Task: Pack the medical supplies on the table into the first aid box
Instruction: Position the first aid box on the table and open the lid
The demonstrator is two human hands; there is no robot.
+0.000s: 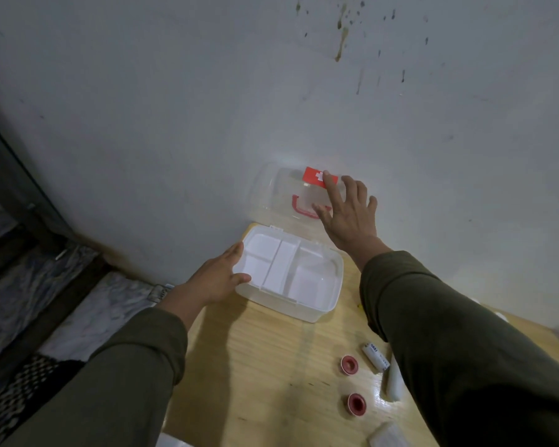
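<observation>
1. Pale, stained wall (207,108) rose behind a light wooden worktop (255,366).
2. On the worktop's far end sat the white first aid box (317,304), open, with three compartments and nothing visible in them.
3. Its clear lid (278,191), with a red label and red handle, stood upright against the wall.
4. The right hand (347,214) lay flat on the lid, fingers (331,185) spread apart, gripping nothing.
5. The left hand (217,279) touched the box's left wall, fingers loosely apart.
6. Near right lay two red-cored tape rolls (348,363), a white tube (375,356) and a white roll (394,382), outside the box.
</observation>
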